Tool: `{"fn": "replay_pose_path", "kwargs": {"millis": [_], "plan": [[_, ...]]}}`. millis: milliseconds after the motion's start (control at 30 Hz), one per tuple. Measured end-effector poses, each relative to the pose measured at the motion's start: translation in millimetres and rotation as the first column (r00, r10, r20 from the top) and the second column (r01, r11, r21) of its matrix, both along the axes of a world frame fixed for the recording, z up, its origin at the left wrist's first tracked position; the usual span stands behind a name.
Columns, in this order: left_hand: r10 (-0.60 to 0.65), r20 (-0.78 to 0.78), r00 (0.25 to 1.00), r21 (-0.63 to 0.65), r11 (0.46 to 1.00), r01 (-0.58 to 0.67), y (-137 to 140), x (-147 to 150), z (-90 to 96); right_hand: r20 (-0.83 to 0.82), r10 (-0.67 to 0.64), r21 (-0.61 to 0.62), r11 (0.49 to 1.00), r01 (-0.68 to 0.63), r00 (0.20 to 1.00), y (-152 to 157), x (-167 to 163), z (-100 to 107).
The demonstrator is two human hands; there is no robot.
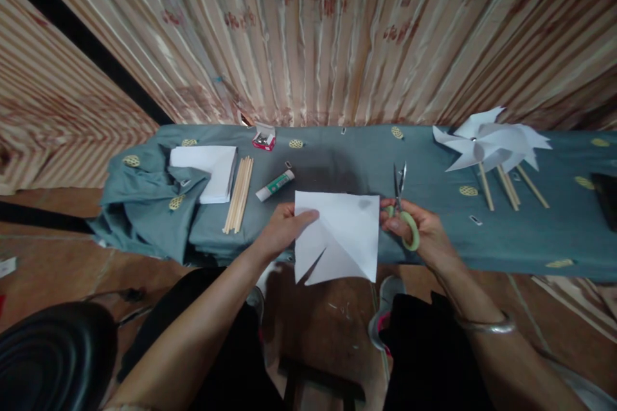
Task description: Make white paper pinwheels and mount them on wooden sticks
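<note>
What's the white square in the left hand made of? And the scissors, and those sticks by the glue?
White square: probably paper, matte; it's thin, with a clean slit.
Scissors: blades look like shiny metal because they gleam; the green handles are likely smooth plastic.
Sticks: probably wood or bamboo, pale tan and dull; I can't tell which.

I see a squarish white sheet of paper (349, 221) held out roughly flat, faintly creased, a slit gaping from its near left corner toward the middle, and just right of it green-handled scissors (398, 198), metal blades slightly parted, pointing away.
</note>
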State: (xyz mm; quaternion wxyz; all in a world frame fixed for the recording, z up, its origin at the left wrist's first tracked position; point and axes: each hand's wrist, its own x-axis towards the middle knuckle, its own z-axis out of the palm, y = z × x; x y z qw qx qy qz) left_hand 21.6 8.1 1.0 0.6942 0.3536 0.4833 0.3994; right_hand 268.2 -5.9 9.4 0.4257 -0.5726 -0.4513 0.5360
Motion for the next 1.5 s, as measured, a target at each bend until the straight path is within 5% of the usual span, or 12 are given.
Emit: {"fn": "replay_pose_path", "kwargs": {"millis": [133, 233, 433, 567, 867, 1367, 1500], "plan": [[-0.122, -0.02, 0.992, -0.048, 0.992, 0.121, -2.6, 1.3, -1.1, -0.102, 0.052, -0.117, 0.991, -0.064, 0.993, -2.1, -14.1, -8.8], [-0.106, 0.064, 0.992, -0.062, 0.992, 0.11, -0.2, 0.9, 0.5, -0.219, -0.026, -0.156, 0.988, -0.009, 0.975, 0.0, -16.5, -15.4], [-0.026, 0.296, 0.955, 0.018, 1.0, 0.022, -5.4, 20.0, 1.5, -0.332, -0.357, -0.018, 0.928, 0.372, 0.873, 18.9, -18.5, -24.6], [-0.108, 0.197, 0.974, 0.136, 0.987, 0.082, -18.9, 46.3, -5.7, -0.335, -0.328, 0.025, 0.934, 0.357, 0.883, 26.9, -31.0, -27.1], [0.218, 0.018, 0.976, 0.101, 0.971, -0.219, -10.7, 45.1, -17.8, -0.276, -0.326, 0.009, 0.94, 0.342, 0.904, 27.3, -35.8, -18.5], [0.411, -0.047, 0.91, 0.269, 0.883, -0.385, 25.1, 3.4, 0.4, -0.092, -0.006, -0.069, 0.998, 0.0, 0.996, 1.7, -34.3, -27.0], [0.481, -0.04, 0.876, 0.296, 0.843, -0.449, 32.7, -7.5, 9.3, 0.011, 0.256, -0.067, 0.965, -0.255, 0.967, -3.8, -24.4, -20.4]]}}
